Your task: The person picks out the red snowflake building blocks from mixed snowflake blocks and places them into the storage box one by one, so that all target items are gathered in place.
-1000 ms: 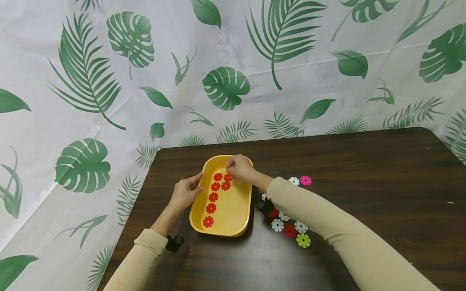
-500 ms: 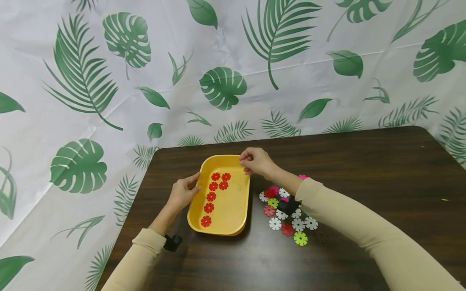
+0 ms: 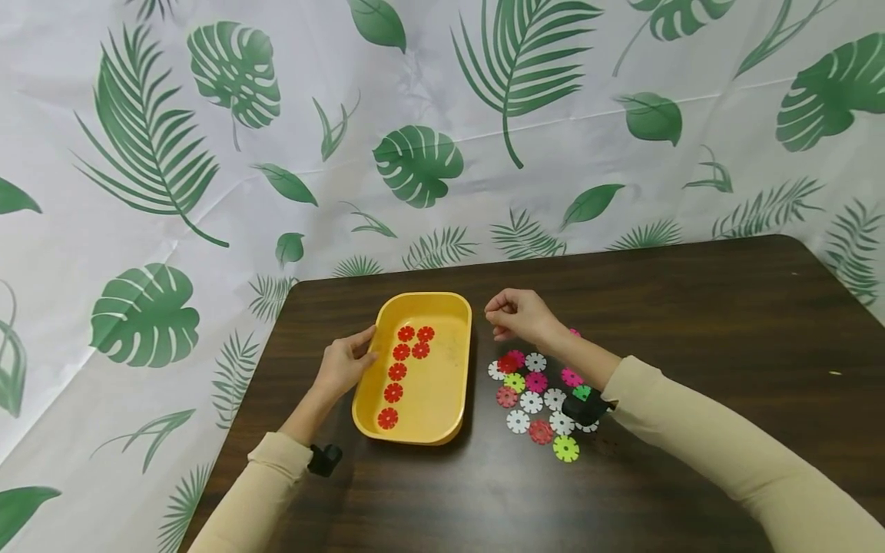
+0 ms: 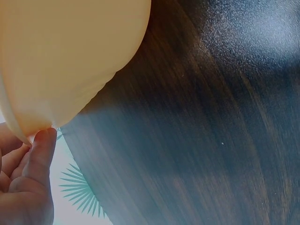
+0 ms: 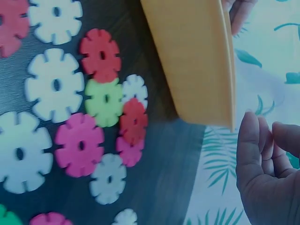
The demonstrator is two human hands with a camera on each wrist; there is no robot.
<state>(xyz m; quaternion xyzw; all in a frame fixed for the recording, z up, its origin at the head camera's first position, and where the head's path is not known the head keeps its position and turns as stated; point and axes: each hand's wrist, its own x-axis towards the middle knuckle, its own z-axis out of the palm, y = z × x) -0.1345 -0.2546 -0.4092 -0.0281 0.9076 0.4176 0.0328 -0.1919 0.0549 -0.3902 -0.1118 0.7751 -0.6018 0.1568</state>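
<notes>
My left hand (image 3: 340, 365) holds the left rim of a yellow plastic tray (image 3: 439, 392), thumb over the edge and fingers outside; the left wrist view shows this pinch close up. Inside the tray lie several red notched discs (image 3: 392, 392), in a column along the left with two more beside its far end. To the right of the tray my right hand (image 3: 522, 316) hovers above the table, fingers loosely bent. In the right wrist view its thumb and fingertips (image 5: 251, 123) are apart with nothing between them.
Loose notched discs in white, pink, red, yellow-green and green, including a pink disc (image 3: 535, 382), lie right of the tray, partly under the right forearm. The dark wooden table (image 3: 691, 330) meets a leaf-printed white sheet (image 3: 311, 92) behind.
My right hand has lifted out of the tray's far end and moved right, past the rim, leaving a red disc there. My left hand keeps its hold on the tray.
</notes>
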